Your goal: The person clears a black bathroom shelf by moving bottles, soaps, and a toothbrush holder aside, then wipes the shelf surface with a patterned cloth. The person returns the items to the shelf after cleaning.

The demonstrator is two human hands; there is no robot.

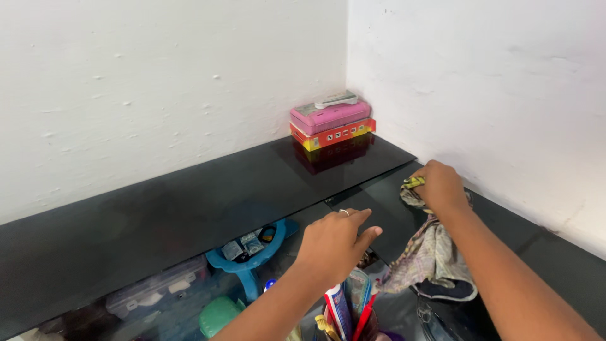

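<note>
Near the worktop's (pixel 189 208) corner, short of the pink box (pixel 329 116), the right hand (pixel 442 186) has its fingers clamped on a patterned cloth (pixel 429 252) that lies on the glossy black top. It looks soft, light and limp, best gripped by a bunched fold. Left hand (pixel 334 240) hovers beside it, fingers together and empty; white walls behind.

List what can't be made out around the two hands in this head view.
- Right hand: its palm and fingertips are hidden by its own back and the patterned cloth it grips.
- Left hand: whether it touches the glass shelf is unclear.
- Cup of tubes and pens: cut off by the bottom edge.
- Blue tray: its contents are dimmed by the tinted glass.
</note>
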